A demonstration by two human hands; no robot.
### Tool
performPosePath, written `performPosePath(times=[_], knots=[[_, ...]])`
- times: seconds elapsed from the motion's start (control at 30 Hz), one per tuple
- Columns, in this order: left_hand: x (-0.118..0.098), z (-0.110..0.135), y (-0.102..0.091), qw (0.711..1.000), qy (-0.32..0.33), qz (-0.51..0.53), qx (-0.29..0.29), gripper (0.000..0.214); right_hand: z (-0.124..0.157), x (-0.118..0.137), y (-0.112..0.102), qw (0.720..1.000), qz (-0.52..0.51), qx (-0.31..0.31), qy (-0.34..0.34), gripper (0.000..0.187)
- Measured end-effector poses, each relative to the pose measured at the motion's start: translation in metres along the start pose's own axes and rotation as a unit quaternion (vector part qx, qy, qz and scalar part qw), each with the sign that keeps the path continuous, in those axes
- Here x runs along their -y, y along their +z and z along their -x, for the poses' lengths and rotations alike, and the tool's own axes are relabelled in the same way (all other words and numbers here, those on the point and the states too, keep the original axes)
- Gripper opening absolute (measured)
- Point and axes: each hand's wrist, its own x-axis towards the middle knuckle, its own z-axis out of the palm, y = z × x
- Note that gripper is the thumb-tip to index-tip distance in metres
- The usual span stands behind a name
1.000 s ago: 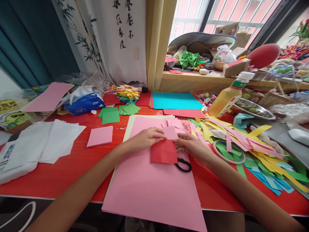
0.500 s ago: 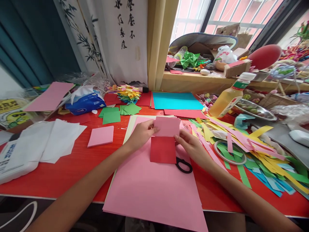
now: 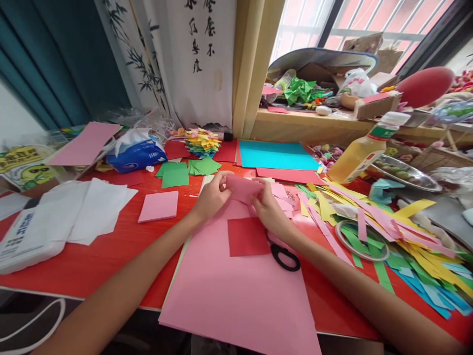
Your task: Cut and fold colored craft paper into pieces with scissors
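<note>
Between my two hands is a small piece of pink paper (image 3: pixel 244 189), raised above the large pink sheets (image 3: pixel 236 296). My left hand (image 3: pixel 213 196) grips its left edge, fingers closed. At its right edge, the fingers of my right hand (image 3: pixel 266 201) are pinched shut on it. Just below, a red paper square (image 3: pixel 247 237) lies on the pink sheets. Black-handled scissors (image 3: pixel 285 258) rest beside that square, their blades mostly hidden near my right wrist. A stack of pink squares (image 3: pixel 158 206) sits to the left on the red table (image 3: pixel 111 268).
Green squares (image 3: pixel 176 176), a blue tissue pack (image 3: pixel 136 156) and turquoise paper (image 3: pixel 277 154) lie at the back. Coloured paper strips (image 3: pixel 417 241) and a tape roll (image 3: pixel 338 229) spread over the right, near a tilted bottle (image 3: pixel 360 153). White tissues (image 3: pixel 101 209) lie left.
The pink paper has moved up and slightly left, away from the red square, and is now tilted between both hands. The view has shifted slightly.
</note>
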Motion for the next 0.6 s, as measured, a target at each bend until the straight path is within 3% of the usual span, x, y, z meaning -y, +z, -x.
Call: performPosePath(times=[0.13, 0.3, 0.47, 0.6], knots=[[0.001, -0.001, -0.001, 1.0, -0.007, -0.007, -0.007, 0.043, -0.001, -0.003, -0.002, 0.999, -0.044, -0.004, -0.019, 0.042], [0.003, 0.0, 0.002, 0.999, -0.013, 0.008, 0.048, 0.036, -0.002, 0.0, -0.006, 0.999, 0.012, 0.017, -0.026, 0.047], [0.007, -0.001, 0.005, 0.997, -0.043, -0.011, 0.066, 0.029, 0.001, 0.0, -0.006, 0.999, 0.051, 0.017, -0.01, 0.049], [-0.01, -0.004, -0.005, 0.99, -0.048, -0.006, 0.134, 0.026, 0.008, 0.01, -0.008, 0.999, 0.05, 0.008, -0.001, 0.041]])
